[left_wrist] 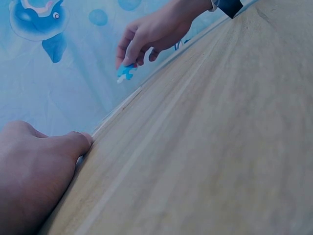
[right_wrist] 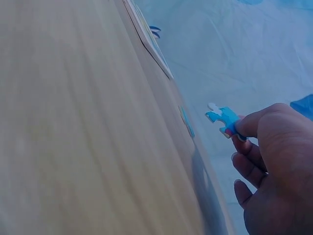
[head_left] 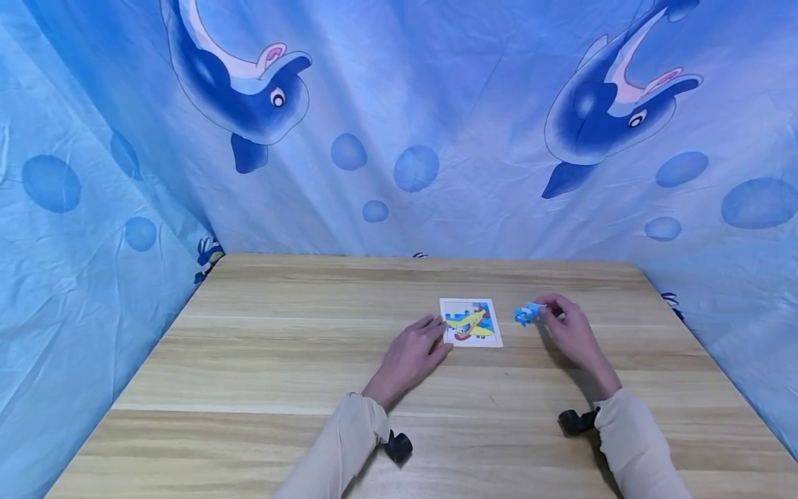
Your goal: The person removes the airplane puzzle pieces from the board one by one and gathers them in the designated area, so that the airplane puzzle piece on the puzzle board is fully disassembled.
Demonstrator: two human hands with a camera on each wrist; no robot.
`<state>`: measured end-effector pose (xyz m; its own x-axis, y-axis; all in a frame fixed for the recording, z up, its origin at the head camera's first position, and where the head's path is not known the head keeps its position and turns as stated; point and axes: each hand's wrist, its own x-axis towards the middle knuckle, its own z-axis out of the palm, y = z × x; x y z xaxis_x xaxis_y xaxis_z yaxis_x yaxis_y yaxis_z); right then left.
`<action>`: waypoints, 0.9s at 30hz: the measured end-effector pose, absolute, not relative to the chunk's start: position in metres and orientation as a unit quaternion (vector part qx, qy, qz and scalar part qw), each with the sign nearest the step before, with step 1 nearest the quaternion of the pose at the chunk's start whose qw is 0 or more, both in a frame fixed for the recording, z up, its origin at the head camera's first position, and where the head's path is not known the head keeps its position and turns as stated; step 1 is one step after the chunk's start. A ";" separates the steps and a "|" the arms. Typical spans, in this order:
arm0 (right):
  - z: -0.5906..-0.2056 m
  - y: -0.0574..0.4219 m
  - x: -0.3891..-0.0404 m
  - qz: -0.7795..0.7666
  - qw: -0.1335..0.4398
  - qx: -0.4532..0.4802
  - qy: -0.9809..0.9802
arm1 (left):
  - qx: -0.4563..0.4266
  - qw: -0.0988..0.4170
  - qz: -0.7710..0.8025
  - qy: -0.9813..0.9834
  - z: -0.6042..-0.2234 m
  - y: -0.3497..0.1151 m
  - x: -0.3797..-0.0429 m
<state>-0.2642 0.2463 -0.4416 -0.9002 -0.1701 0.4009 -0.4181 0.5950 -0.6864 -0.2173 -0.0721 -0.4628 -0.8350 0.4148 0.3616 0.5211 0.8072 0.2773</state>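
Note:
A square jigsaw puzzle (head_left: 497, 339) with a white frame and a yellow airplane picture lies on the table, with white gaps in its upper left part. My left hand (head_left: 411, 355) rests at its left side, fingers and thumb touching the frame. To the right of the puzzle, my right hand (head_left: 569, 334) pinches a blue and white puzzle piece (right_wrist: 226, 119) between thumb and fingertips, raised above the table. Another blue puzzle piece (right_wrist: 187, 121) lies flat on the table below it, overlapped by the held piece in the head view.
The wooden table (head_left: 262, 360) reaches back to a blue curtain (head_left: 374, 83) printed with dolphins and bubbles. A black wrist camera (head_left: 397, 447) sits at the left cuff, and another black camera (head_left: 576, 422) at the right cuff.

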 end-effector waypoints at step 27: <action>-0.448 0.273 -0.260 0.365 0.146 0.130 -0.910 | -0.252 0.152 -0.190 -0.936 -0.463 -0.072 -0.218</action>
